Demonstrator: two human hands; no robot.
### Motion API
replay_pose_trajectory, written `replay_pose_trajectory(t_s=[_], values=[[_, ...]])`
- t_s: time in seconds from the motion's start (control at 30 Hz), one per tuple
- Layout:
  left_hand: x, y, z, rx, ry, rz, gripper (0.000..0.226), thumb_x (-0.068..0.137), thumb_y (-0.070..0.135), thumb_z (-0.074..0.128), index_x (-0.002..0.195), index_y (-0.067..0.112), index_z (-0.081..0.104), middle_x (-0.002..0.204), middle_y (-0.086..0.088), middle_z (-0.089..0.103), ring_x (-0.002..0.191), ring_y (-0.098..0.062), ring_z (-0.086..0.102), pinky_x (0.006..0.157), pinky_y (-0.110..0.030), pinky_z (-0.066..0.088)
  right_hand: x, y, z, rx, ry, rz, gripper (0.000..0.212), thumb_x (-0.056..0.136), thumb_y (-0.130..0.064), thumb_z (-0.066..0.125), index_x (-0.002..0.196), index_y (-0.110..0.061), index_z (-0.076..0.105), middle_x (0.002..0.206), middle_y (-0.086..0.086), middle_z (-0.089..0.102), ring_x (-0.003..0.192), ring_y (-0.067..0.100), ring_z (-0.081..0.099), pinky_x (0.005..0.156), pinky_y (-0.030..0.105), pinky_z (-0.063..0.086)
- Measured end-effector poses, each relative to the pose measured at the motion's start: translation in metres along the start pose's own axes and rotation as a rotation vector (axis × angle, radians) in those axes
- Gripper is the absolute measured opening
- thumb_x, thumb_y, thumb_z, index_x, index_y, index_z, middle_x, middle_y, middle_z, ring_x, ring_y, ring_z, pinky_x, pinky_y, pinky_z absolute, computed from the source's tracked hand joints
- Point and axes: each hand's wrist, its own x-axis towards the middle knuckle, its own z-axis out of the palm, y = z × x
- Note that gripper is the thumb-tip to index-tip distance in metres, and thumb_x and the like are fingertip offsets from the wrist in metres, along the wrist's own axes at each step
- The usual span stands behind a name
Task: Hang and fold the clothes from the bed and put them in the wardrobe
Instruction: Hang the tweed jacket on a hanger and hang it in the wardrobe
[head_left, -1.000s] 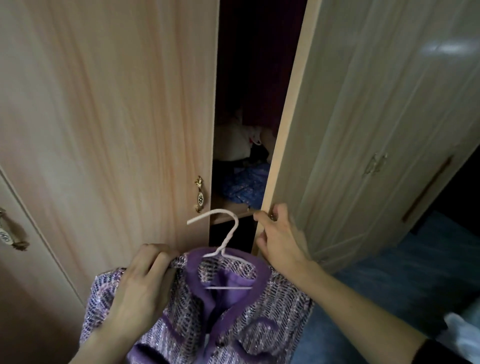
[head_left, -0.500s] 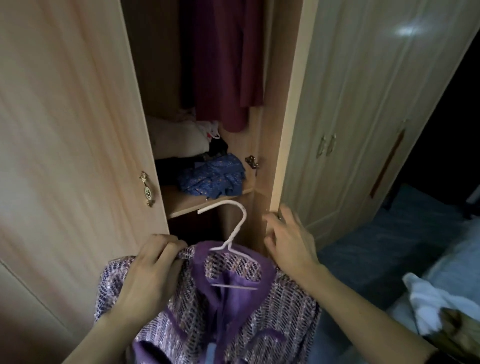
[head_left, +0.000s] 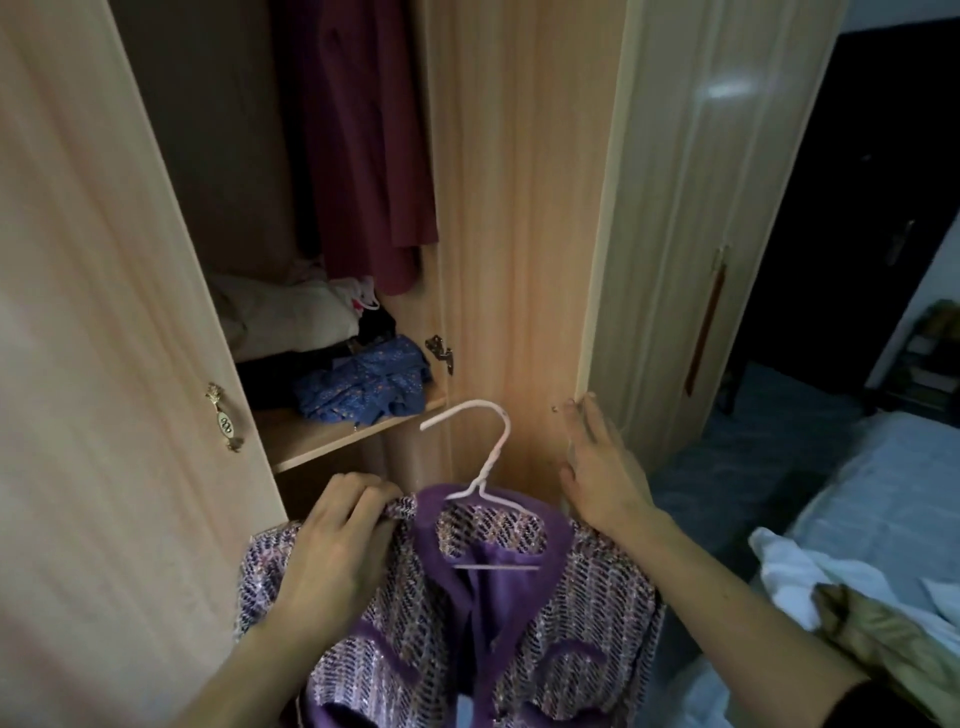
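The right wardrobe door (head_left: 524, 234) is swinging wide under the right hand (head_left: 597, 467), which a second ago was gripping its edge at a narrow gap; now the palm is lying flat and open against that door's lower edge, fingers spread, grasping nothing. The wardrobe interior is opening up: a maroon garment (head_left: 363, 145) is hanging at the top, and a blue patterned cloth (head_left: 363, 384) is lying near the front edge of the shelf (head_left: 322, 441), beside a pale bundle (head_left: 280, 317) toward the shelf's back. The left hand (head_left: 332, 551) is staying closed on the left shoulder of the purple tweed jacket (head_left: 519, 623), which is sitting on the white hanger (head_left: 485, 462) just in front of the opening, below the shelf's edge. With the way cleared, the jacket is looking ready to be lifted toward the rail, which is out of view above
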Motion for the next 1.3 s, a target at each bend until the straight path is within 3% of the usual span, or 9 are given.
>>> replay_pose_trajectory(t_s=[0.3,0.5,0.63,0.73,0.9,1.07,1.3], values=[[0.015,0.010,0.008,0.033,0.013,0.065,0.021,0.090,0.018,0.049,0.102,0.006,0.061,0.106,-0.001,0.049,0.092,-0.025,0.053,0.079,-0.031,0.042,-0.009,0.013,-0.018,0.076,0.007,-0.029,0.072,0.100,-0.035,0.049,0.158,-0.021,0.008,0.166,0.002,-0.001,0.151,0.023,0.010,0.117,0.049,0.030],[0.015,0.006,0.008,0.034,0.002,0.056,0.020,0.089,0.014,0.051,0.103,0.005,0.063,0.105,-0.005,0.054,0.091,-0.031,0.056,0.082,-0.036,0.044,-0.028,0.006,-0.023,0.202,0.144,-0.206,0.052,0.103,-0.031,0.043,0.152,-0.023,0.028,0.159,0.001,0.028,0.144,0.017,0.030,0.117,0.041,0.031],[0.020,-0.005,-0.001,0.059,0.033,-0.005,0.026,0.090,0.018,0.050,0.102,0.001,0.064,0.103,-0.009,0.057,0.094,-0.033,0.057,0.084,-0.039,0.044,-0.041,0.000,-0.021,0.296,-0.009,-0.385,0.042,0.104,-0.045,0.035,0.138,-0.023,0.047,0.126,-0.006,0.051,0.116,0.010,0.050,0.099,0.036,0.045],[0.023,-0.011,-0.010,0.083,0.090,-0.016,0.025,0.091,0.018,0.050,0.101,0.000,0.064,0.101,-0.011,0.058,0.094,-0.032,0.055,0.083,-0.036,0.043,-0.042,-0.003,-0.014,0.299,-0.014,-0.448,0.035,0.102,-0.044,0.040,0.124,-0.019,0.054,0.110,-0.008,0.049,0.102,0.010,0.050,0.088,0.037,0.047],[0.017,-0.017,-0.017,0.101,0.117,-0.020,0.025,0.091,0.018,0.050,0.103,-0.001,0.063,0.102,-0.012,0.058,0.094,-0.033,0.055,0.082,-0.035,0.042,-0.043,-0.019,-0.008,0.328,0.068,-0.492,0.023,0.101,-0.026,0.049,0.122,-0.015,0.050,0.112,-0.005,0.046,0.095,0.012,0.052,0.081,0.036,0.049],[0.004,-0.034,-0.024,0.188,0.100,-0.014,0.022,0.090,0.024,0.049,0.106,0.012,0.057,0.105,-0.004,0.056,0.094,-0.031,0.054,0.074,-0.045,0.044,-0.039,-0.040,0.007,0.275,0.213,-0.485,0.023,0.097,-0.026,0.045,0.119,-0.019,0.049,0.109,0.002,0.050,0.087,0.020,0.057,0.074,0.039,0.054],[0.005,-0.076,-0.041,0.265,-0.001,0.005,0.023,0.091,0.028,0.049,0.109,0.015,0.055,0.102,-0.002,0.057,0.092,-0.028,0.055,0.074,-0.039,0.037,-0.015,-0.080,0.024,0.295,0.272,-0.438,0.024,0.095,-0.017,0.053,0.118,-0.013,0.055,0.109,0.004,0.052,0.082,0.023,0.058,0.069,0.041,0.055]])
